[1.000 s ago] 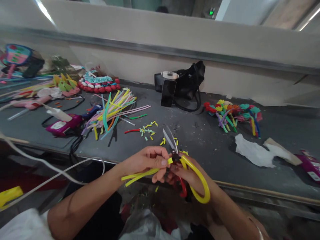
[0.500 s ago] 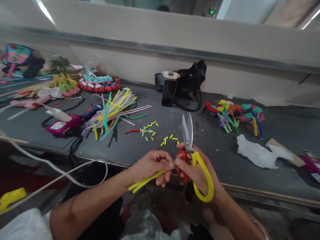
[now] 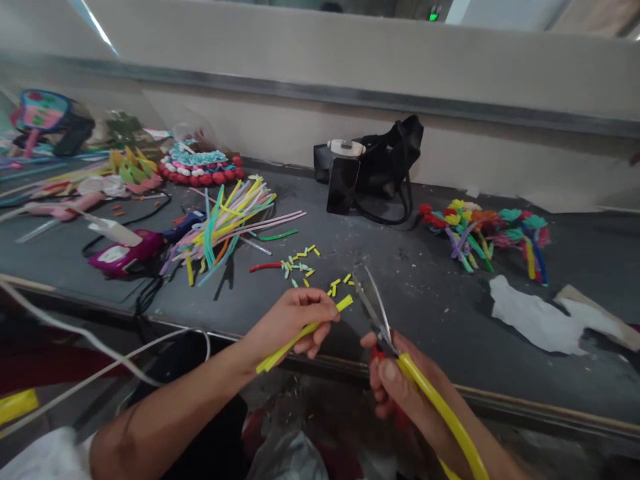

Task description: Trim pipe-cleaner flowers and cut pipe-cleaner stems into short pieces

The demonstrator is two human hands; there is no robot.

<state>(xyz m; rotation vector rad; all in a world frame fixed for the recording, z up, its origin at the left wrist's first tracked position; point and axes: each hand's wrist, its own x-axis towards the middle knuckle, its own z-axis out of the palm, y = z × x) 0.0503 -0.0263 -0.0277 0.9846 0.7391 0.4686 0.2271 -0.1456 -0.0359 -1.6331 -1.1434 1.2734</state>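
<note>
My left hand [image 3: 303, 319] pinches a few yellow pipe cleaners [image 3: 281, 355] side by side. Their short ends stick out past the fingertips, and the longer ends run back under the wrist. In my right hand [image 3: 417, 380] is a pair of scissors [image 3: 443, 400] with a yellow handle and a red one. The blades are parted and point up and away, a little to the right of the pipe cleaner ends, not touching them. Just beyond the hands, short cut yellow pieces [image 3: 336, 283] are scattered on the dark table [image 3: 370, 240], with more yellow and pale green bits [image 3: 299, 265] farther left.
A pile of coloured pipe cleaners [image 3: 225, 227] lies left, beside a purple glue gun [image 3: 125, 253]. A phone [image 3: 343, 185] leans before a black bag [image 3: 390, 163]. Pipe cleaner flowers [image 3: 475, 223] and torn white paper [image 3: 533, 317] lie right. A white cable [image 3: 85, 333] hangs at lower left.
My hands have moved apart. The scissors have shifted down and right, while the left hand has risen slightly and the pipe cleaner ends now show beyond its fingers.
</note>
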